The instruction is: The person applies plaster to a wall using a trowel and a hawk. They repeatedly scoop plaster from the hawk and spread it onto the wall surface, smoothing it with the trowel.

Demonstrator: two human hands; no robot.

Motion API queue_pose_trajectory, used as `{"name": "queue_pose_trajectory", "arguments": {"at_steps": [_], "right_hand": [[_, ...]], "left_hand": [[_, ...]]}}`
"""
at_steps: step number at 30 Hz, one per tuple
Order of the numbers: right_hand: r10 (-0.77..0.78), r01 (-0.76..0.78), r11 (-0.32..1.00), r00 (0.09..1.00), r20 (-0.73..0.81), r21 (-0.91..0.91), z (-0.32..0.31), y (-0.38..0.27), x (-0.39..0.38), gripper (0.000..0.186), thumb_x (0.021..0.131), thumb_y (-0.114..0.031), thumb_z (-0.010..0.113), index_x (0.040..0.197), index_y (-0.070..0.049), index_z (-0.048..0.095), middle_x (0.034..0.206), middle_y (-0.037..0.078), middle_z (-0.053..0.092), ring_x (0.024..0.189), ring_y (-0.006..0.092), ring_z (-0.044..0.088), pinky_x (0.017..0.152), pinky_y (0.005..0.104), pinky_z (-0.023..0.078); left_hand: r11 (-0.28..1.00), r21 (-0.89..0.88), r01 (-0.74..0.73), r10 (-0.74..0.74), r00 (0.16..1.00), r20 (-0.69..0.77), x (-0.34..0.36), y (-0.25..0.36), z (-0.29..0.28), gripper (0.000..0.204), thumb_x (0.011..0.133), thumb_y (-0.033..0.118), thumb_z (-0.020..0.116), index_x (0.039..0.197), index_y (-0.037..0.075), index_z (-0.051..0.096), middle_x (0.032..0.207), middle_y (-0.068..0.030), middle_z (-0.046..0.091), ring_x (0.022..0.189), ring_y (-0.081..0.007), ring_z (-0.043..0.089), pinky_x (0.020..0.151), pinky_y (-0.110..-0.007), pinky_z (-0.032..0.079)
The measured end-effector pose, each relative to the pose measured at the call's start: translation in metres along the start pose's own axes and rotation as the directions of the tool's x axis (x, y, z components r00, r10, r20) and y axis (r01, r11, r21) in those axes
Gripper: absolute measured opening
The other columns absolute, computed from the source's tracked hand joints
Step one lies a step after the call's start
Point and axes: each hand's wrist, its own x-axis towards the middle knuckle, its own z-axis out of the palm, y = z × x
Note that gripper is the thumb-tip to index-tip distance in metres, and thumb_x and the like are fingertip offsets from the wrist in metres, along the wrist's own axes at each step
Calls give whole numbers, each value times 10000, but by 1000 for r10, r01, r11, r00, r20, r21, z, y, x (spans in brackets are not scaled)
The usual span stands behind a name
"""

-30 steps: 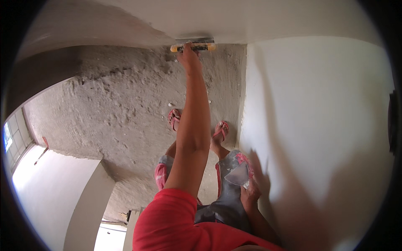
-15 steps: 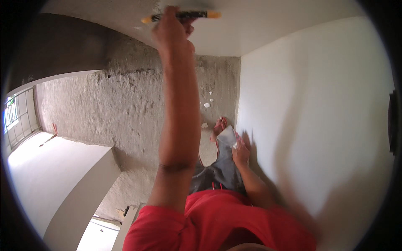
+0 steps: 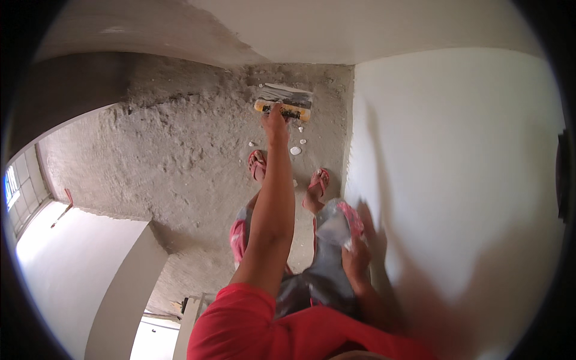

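My left hand (image 3: 275,125) is wrapped round the yellow-and-black handle of a wide plastering blade (image 3: 285,94), held out above the floor in front of my feet. Grey and white smears streak the blade's flat face. Low by my right thigh, my right hand (image 3: 355,257) grips a smaller flat scraper (image 3: 333,231), pale with filler. Its handle is hidden by the fingers, and its blade lies over my grey trouser leg.
Ahead rises a wall (image 3: 336,30), smooth grey with a darker rough patch at left. A white wall (image 3: 456,156) stands close on my right. White lumps (image 3: 295,150) dot the rough floor (image 3: 180,150). At left are a white ledge (image 3: 78,252) and a barred window (image 3: 21,180).
My left hand has come down from the front wall with the plastering blade, whose broad face now shows. My right hand has dropped slightly nearer my body, still holding the scraper.
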Motion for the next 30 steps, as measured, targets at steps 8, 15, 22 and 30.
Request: {"name": "queue_pose_trajectory", "arguments": {"at_steps": [8, 15, 22, 30], "right_hand": [[132, -130, 991, 986, -103, 27, 20, 13, -7, 210, 669, -67, 750, 726, -54, 549, 683, 154, 554, 608, 390, 556, 524, 477, 407], [175, -183, 981, 979, -106, -66, 24, 9, -11, 225, 651, -102, 760, 714, -59, 549, 657, 155, 545, 604, 393, 556, 512, 479, 401], [153, -156, 987, 983, -102, -24, 13, -5, 5, 235, 667, -110, 761, 747, -41, 550, 689, 160, 563, 634, 401, 571, 541, 470, 435], [100, -101, 991, 995, 15, 87, -5, -5, -1, 241, 721, -94, 746, 865, -17, 568, 810, 170, 611, 763, 387, 609, 659, 459, 485]], "left_hand": [[998, -58, -13, 9, 998, -65, 167, -93, 22, 136, 834, 134, 649, 882, 49, 554, 726, -40, 536, 552, -143, 494, 484, -310, 401], [998, -60, -23, 17, 994, -104, 196, -99, 52, 217, 845, 125, 641, 915, -14, 490, 778, -79, 521, 547, -162, 479, 479, -336, 389], [982, -174, -73, 69, 997, -28, 190, -75, 66, 215, 858, 110, 628, 890, -24, 463, 769, -86, 500, 528, -161, 458, 474, -347, 377], [974, -196, -110, 95, 992, -84, 87, 21, 87, 196, 842, 105, 638, 920, -18, 507, 757, -75, 530, 547, -151, 491, 484, -311, 418]]}}
